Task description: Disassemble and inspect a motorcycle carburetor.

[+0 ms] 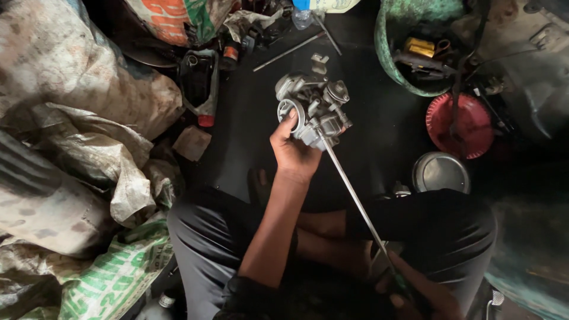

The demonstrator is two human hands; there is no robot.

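Where grubby sacks (71, 136) crowd the left edge, their lower folds run out of view. At centre, the left hand (294, 153) grips a grey carburettor (312, 108) above the dark floor, fingers mostly hidden behind it. A long screwdriver (355, 195) meets its underside; the right hand (418, 293), closed around the handle, is partly cropped and dim.

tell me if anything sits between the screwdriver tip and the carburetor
Nothing visible does. The left hand holds the carburetor up, and the long screwdriver held by the right hand runs straight to its underside with the shaft unobstructed.
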